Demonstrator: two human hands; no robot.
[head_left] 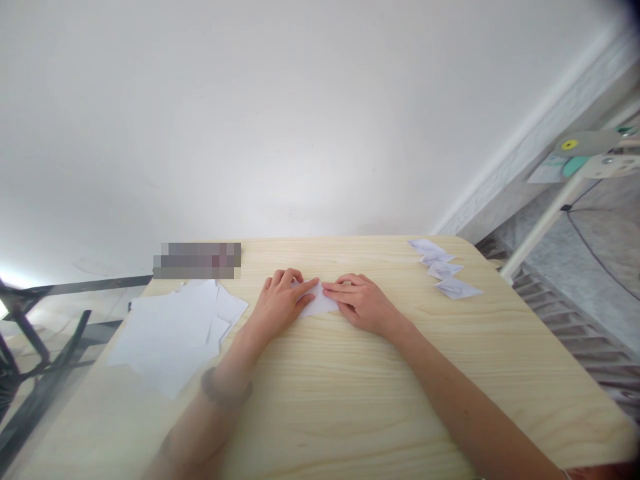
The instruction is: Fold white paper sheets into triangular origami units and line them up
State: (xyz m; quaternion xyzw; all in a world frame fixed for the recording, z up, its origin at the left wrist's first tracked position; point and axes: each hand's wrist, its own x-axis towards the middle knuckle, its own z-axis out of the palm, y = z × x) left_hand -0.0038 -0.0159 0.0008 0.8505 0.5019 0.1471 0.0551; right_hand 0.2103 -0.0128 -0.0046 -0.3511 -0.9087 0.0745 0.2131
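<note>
I have both hands at a small piece of white paper (321, 307) on the pale wooden table (325, 400), toward its far side and about midway across, and I read the step in hand as folding or pressing down a crease. The left hand (280, 299) comes in with its index finger reaching across the top of the paper and its thumb lower down, a gap showing between the two; the right hand (366, 303) lies at the other end, fingers close together, tips on the sheet. Through the head view I can't tell whether either hand is pinching the paper or only bearing down on it, since the fingers hide both ends. As I judge it, the next move calls for even, light pressure, with one hand steadying the layers while the other works along the edge; thin paper like this could slip or crease off line if both sides pull at once. What I can see of the piece is plain white, low and fairly flat, narrowing toward the top between the fingertips, with a nearly straight lower edge; its full outline and any fold lines are covered or too faint to make out. To the right sit four folded paper pieces (457, 288) in a close row, pointed and slightly raised, and to the left lies a loose spread of white sheets (170, 327), overlapping unevenly.
</note>
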